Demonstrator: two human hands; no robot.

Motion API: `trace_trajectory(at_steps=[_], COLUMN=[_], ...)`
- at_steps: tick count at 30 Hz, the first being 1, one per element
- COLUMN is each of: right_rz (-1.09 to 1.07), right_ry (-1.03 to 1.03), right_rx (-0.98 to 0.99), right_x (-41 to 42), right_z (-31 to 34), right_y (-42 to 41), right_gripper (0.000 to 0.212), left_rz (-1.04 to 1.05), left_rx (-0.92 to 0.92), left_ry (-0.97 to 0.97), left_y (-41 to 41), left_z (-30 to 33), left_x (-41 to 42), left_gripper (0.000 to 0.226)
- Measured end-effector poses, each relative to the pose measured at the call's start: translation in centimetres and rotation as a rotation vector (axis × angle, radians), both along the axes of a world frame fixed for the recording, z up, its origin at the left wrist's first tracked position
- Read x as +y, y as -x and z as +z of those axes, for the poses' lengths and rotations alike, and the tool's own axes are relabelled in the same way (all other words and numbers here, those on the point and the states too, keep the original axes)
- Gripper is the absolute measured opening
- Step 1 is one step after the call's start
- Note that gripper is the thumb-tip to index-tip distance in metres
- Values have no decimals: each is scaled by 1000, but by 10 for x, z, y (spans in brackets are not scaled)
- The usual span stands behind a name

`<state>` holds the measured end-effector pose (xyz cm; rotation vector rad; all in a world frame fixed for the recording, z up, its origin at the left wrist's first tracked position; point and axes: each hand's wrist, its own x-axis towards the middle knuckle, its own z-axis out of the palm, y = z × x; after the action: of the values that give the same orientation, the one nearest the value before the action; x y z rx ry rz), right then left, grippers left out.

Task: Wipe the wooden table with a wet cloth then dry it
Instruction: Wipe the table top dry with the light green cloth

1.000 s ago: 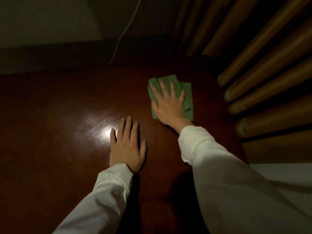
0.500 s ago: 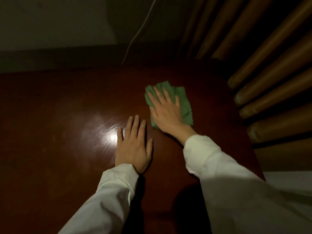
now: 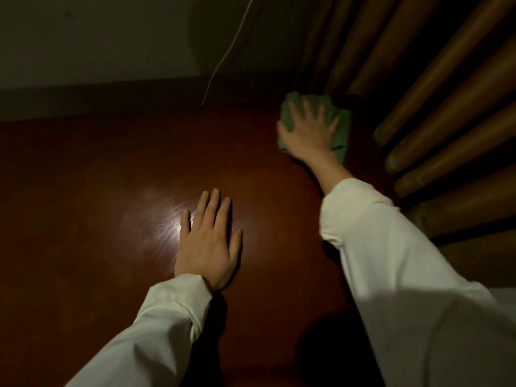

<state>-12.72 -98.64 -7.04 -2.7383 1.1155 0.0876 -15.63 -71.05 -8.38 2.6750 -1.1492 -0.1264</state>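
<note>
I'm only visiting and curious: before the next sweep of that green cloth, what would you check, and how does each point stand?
1. Right hand flat on the cloth: ok.
2. Cloth flat on the table: ok.
3. Left hand resting on the table, apart from the cloth: ok.
4. Cloth wet enough: cannot tell.
5. Room at the far right corner: not ok, the curtain hangs right beside the cloth.
</note>
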Motion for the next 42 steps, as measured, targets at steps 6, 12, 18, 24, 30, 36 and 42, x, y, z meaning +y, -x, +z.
trace_trajectory(at_steps=[6,12,18,24,30,36,42], right_rz=[-288,370,164,-195,223,247,55], right_ry=[-42,9,37,-12,33,4,4], right_rx=[53,38,22,78,31,24,11], right_x=[-19,120,68,8,86,57,-10], right_z=[2,1,-3,2,2,0,-1], right_y=[55,38,85,115,103,54,23], right_gripper=[62,57,63,62,62,61,60], left_rz=[-2,9,8,1,8,9,4], left_rx=[9,24,24,13,26,32,28], left_ry=[2,15,22,21,39,42,11], left_y=[0,0,0,-1,-1,1,1], left_z=[-1,0,-1,-2,-2,1,2], left_x=[1,0,1,1,0,0,1], left_gripper=[66,67,66,64,61,61,65])
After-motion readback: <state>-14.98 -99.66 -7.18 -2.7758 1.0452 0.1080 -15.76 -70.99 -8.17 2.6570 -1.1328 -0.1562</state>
